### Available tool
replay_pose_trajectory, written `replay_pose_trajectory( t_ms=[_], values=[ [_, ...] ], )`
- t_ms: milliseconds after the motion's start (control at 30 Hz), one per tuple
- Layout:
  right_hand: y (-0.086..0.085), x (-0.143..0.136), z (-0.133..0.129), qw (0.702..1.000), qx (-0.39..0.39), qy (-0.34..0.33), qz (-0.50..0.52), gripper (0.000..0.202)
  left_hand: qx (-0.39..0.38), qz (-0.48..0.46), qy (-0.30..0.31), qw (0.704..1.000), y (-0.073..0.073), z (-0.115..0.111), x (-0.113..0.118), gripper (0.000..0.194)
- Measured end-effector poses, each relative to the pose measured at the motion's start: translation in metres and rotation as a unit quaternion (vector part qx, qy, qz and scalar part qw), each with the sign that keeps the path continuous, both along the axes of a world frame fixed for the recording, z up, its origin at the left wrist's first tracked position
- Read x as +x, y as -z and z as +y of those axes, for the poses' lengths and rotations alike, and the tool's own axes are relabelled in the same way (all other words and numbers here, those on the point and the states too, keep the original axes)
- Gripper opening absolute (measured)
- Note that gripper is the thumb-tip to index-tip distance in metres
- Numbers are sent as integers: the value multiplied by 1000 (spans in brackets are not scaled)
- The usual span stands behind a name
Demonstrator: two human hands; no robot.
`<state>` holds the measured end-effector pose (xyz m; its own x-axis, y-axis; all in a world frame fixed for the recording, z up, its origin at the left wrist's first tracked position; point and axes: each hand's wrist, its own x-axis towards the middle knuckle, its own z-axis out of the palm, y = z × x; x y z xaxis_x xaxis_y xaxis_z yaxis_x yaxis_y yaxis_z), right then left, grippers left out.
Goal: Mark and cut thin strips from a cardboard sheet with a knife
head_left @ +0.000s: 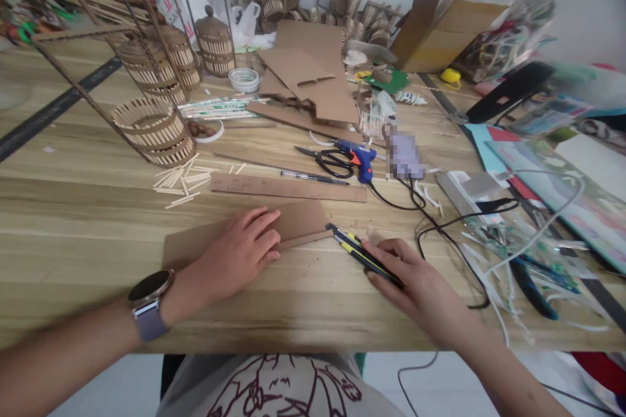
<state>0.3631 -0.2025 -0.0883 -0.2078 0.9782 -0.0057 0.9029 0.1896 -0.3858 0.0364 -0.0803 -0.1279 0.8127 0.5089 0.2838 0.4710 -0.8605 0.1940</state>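
Observation:
My left hand [244, 247] lies flat on a piece of brown cardboard [303, 218], fingers stretched out across it and pointing right. A narrow strip along the cardboard's near edge looks partly separated from the rest. In my right hand [415, 280] is a black and yellow utility knife [364, 253], its tip at the right end of that edge. Beyond the cardboard lies a long cardboard strip [288, 187]. A pen [315, 177], black scissors [335, 163] and a blue glue gun [362, 159] rest farther back.
Wooden sticks [183, 179] lie scattered beside a slatted basket [151, 130] at left. Larger cardboard sheets [313, 71] are piled at the back. Black cables [440, 228] and a white power strip [469, 195] occupy the right, near pliers [533, 290].

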Motion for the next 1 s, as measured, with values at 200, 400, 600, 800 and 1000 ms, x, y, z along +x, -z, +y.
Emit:
replay_pose_trajectory(
  t_ms=[200,400,600,800,1000],
  values=[
    [2,-5,-3,1000,1,22,-13,45,5,4,-21,1000,1,-7,8,12],
    [0,-5,-5,1000,-5,-1,2,45,8,3,-22,1000,1,-8,7,15],
    [4,-20,-6,1000,2,0,-15,44,2,7,-26,1000,1,-7,8,14],
    [7,-19,-8,998,18,18,-55,44,-8,12,-45,999,-6,-16,13,14],
    [7,-10,-2,997,34,5,-67,43,24,52,8,998,-20,-4,18,20]
  ],
)
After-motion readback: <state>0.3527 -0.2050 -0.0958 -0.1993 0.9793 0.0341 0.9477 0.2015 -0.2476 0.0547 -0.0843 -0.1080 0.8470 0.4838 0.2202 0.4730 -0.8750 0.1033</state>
